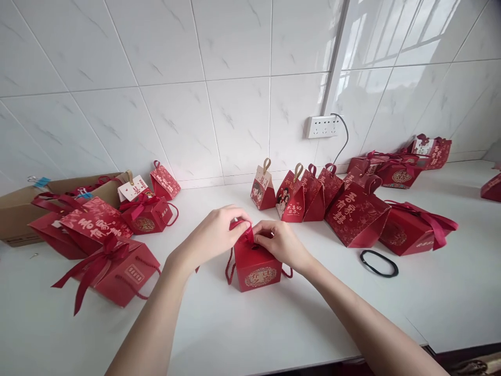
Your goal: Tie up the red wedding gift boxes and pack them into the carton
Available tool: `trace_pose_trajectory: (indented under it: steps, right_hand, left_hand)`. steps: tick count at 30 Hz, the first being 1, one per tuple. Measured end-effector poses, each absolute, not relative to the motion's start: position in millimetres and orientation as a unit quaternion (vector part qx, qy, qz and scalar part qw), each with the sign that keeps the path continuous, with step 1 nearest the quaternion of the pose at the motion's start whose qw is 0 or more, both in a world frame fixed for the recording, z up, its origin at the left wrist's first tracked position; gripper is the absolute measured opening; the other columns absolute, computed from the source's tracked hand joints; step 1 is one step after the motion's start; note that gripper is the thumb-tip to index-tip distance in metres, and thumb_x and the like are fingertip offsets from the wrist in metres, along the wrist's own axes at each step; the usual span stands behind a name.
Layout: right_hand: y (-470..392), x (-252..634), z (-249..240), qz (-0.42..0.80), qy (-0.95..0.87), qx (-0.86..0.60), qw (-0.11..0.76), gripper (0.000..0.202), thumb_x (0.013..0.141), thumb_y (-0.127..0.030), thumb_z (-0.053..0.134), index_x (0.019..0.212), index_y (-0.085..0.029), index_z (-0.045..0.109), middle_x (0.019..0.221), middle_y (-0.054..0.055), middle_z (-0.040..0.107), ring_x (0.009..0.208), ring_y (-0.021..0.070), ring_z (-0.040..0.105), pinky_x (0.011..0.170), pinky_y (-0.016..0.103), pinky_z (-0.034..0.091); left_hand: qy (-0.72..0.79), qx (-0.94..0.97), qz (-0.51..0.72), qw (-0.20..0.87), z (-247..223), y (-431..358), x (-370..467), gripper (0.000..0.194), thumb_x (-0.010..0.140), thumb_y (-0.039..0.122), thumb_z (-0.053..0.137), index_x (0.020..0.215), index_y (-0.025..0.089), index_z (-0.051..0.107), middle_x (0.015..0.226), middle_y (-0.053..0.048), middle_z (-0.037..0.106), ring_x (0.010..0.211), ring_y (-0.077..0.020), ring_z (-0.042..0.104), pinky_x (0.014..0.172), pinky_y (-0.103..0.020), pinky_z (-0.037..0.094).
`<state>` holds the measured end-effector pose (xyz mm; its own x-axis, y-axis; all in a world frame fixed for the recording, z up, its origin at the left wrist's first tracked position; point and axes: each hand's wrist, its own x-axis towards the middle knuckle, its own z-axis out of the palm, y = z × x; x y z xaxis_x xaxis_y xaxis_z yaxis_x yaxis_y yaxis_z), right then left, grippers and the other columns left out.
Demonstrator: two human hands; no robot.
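Note:
A small red gift box (258, 266) with a gold round emblem stands upright on the white table (219, 334), rope loops hanging at both its sides. Above its top, my left hand (217, 230) pinches a red ribbon (247, 234), fingers closed. My right hand (282, 243) rests at the top right edge of the box, with its thumb and finger closed near the ribbon's base; what lies between those fingertips is hidden.
Red boxes with ribbon bows (113, 271) and a cardboard box (19, 209) are at the left. More red boxes (358, 214) stand right of centre, with a black band (379, 263) before them. A power strip (323, 127) is on the tiled wall.

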<state>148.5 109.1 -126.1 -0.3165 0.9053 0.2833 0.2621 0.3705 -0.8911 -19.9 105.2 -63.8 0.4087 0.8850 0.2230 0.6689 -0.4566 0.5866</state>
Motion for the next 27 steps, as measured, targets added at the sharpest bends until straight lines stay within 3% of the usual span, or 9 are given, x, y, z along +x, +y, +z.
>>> trace_pose_trajectory:
  steps: [6,9,15,23,27]
  right_hand:
    - [111.0,149.9,-125.4,0.370,-0.709,-0.408,0.441,0.011,0.075,-0.018,0.056,0.071,-0.019,0.066,0.084,0.001,0.068,0.077,0.0145,0.061,0.071,0.025,0.046]
    - [110.7,150.3,-124.7,0.389,-0.685,-0.424,0.447,0.010,0.076,-0.022,0.056,0.073,-0.019,0.065,0.082,0.002,0.067,0.076,0.0143,0.062,0.068,0.025,0.047]
    - [111.7,150.9,-124.7,0.362,-0.689,-0.445,0.443,0.009,0.074,-0.022,0.056,0.071,-0.019,0.064,0.080,0.001,0.066,0.075,0.0140,0.060,0.068,0.025,0.046]
    - [113.8,156.0,-123.8,0.371,-0.698,-0.446,0.419,0.008,0.075,-0.026,0.056,0.076,-0.019,0.061,0.079,0.001,0.064,0.072,0.0138,0.058,0.067,0.027,0.046]
    - [116.1,159.0,-126.6,0.298,-0.719,-0.413,0.473,0.010,0.075,-0.021,0.058,0.081,-0.021,0.051,0.086,0.001,0.057,0.079,0.0142,0.056,0.068,0.028,0.048]
  left_hand:
    - [0.504,0.752,0.332,0.264,-98.3,126.7,-23.7,0.013,0.080,0.033,0.053,0.079,0.020,0.054,0.079,0.001,0.062,0.078,-0.0145,0.059,0.071,-0.025,0.046]
    - [0.482,0.756,0.327,0.299,-113.5,125.3,-28.5,0.014,0.079,0.032,0.055,0.077,0.019,0.058,0.080,-0.001,0.062,0.078,-0.0155,0.058,0.071,-0.027,0.046]
    - [0.409,0.784,0.315,0.343,-114.6,114.5,-30.5,0.021,0.080,0.027,0.051,0.070,0.019,0.067,0.101,-0.007,0.062,0.098,-0.0202,0.056,0.080,-0.029,0.047]
    - [0.442,0.744,0.341,0.367,-118.0,111.9,-23.5,0.033,0.084,0.043,0.048,0.070,0.019,0.066,0.122,-0.006,0.054,0.116,-0.0232,0.049,0.088,-0.031,0.047]
    - [0.427,0.732,0.341,0.407,-120.5,114.2,-22.7,0.034,0.085,0.042,0.048,0.067,0.020,0.066,0.139,-0.001,0.041,0.132,-0.0267,0.034,0.100,-0.036,0.040]
